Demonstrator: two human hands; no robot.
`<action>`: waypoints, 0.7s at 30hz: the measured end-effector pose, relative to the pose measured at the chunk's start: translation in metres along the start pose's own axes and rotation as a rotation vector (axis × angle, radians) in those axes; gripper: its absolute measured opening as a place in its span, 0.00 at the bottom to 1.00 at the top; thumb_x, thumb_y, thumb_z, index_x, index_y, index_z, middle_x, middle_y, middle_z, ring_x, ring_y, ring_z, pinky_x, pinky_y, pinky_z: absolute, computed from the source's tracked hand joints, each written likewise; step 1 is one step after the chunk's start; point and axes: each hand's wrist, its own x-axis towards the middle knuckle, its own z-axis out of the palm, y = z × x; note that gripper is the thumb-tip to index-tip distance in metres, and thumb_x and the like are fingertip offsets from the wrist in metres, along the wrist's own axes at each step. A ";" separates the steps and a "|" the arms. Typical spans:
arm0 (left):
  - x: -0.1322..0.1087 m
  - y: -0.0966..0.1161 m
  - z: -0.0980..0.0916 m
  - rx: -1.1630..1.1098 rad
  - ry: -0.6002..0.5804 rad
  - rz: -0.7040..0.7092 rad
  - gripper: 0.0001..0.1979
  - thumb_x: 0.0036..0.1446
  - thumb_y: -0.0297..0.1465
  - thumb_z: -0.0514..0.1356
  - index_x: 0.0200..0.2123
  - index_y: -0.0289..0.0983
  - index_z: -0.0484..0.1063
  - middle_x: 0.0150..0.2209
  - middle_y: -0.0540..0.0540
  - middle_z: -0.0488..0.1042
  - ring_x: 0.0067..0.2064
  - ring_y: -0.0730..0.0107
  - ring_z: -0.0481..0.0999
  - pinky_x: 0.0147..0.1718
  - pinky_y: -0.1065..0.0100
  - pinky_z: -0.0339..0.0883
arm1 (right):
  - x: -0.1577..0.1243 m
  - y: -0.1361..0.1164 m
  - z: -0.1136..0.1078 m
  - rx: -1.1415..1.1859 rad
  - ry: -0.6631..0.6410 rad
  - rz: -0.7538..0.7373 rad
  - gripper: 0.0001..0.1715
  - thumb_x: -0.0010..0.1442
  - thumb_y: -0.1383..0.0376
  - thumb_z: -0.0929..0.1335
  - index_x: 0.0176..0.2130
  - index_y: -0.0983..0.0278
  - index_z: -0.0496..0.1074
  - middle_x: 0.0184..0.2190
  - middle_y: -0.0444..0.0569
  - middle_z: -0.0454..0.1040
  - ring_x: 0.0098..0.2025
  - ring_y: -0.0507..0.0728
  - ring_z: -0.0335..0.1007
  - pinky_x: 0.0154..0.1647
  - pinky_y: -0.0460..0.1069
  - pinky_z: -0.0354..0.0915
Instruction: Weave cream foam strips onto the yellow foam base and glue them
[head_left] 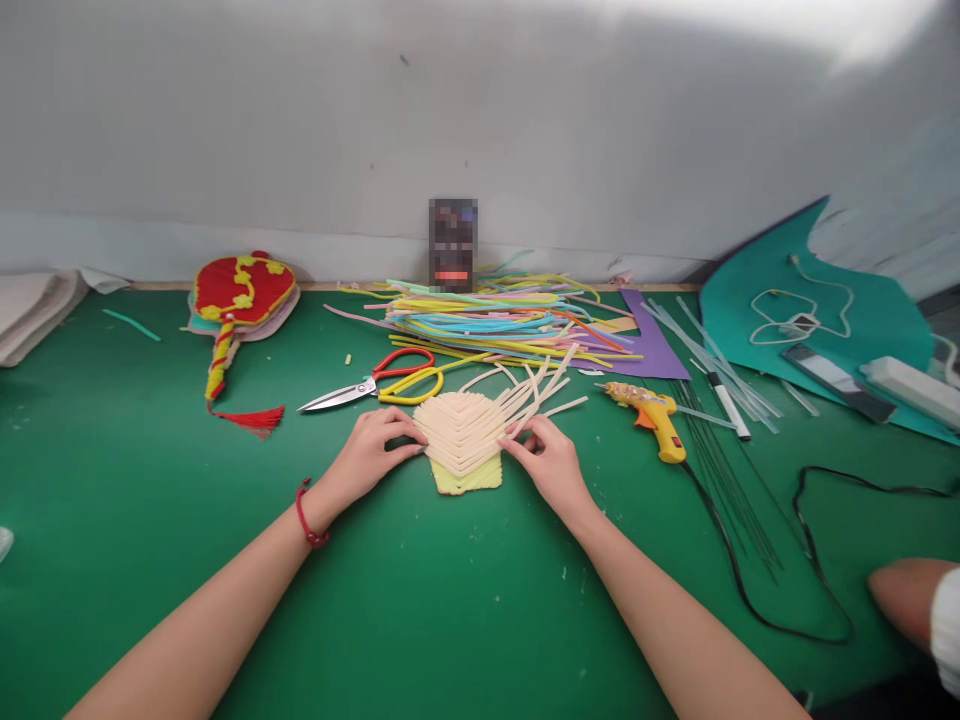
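A craft piece (459, 425) of cream pipe cleaners, laid side by side in a V pattern, lies flat in front of me. Its lower part is a pale yellow base (466, 478). Loose cream pipe-cleaner ends (551, 385) stick out at its upper right. My left hand (379, 445) pinches the left edge of the piece between thumb and fingers. On the opposite edge, my right hand (546, 455) has thumb and forefinger closed, close to the loose ends. Scissors (375, 385) with red and yellow handles rest just beyond my left hand.
Behind the piece lies a heap of coloured pipe cleaners (480, 320), with a phone (453, 245) upright against the wall. A yellow glue gun (656, 420) with a black cord lies right, near a marker (729, 405). A red fan (244, 290) sits left. Someone's arm (911, 595) shows lower right.
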 end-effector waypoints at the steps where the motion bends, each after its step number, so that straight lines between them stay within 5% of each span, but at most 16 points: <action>1: 0.000 0.000 0.000 0.002 -0.003 -0.003 0.07 0.59 0.37 0.59 0.36 0.43 0.76 0.39 0.48 0.74 0.43 0.65 0.72 0.47 0.61 0.60 | 0.000 0.000 0.000 -0.001 0.000 0.002 0.11 0.55 0.56 0.70 0.30 0.62 0.71 0.36 0.46 0.72 0.24 0.49 0.61 0.29 0.48 0.63; 16: -0.002 0.007 -0.001 0.030 -0.013 -0.001 0.05 0.60 0.35 0.59 0.36 0.42 0.74 0.40 0.49 0.74 0.44 0.65 0.71 0.47 0.61 0.61 | 0.001 0.000 0.000 -0.041 0.008 -0.009 0.13 0.55 0.55 0.70 0.29 0.62 0.70 0.36 0.46 0.71 0.23 0.49 0.61 0.29 0.48 0.63; 21: -0.005 0.022 -0.005 0.065 0.147 0.034 0.07 0.61 0.35 0.57 0.41 0.41 0.72 0.40 0.47 0.75 0.44 0.64 0.72 0.46 0.60 0.63 | 0.001 0.003 0.000 -0.072 0.016 -0.004 0.15 0.55 0.54 0.70 0.28 0.62 0.68 0.33 0.44 0.69 0.24 0.49 0.61 0.29 0.48 0.63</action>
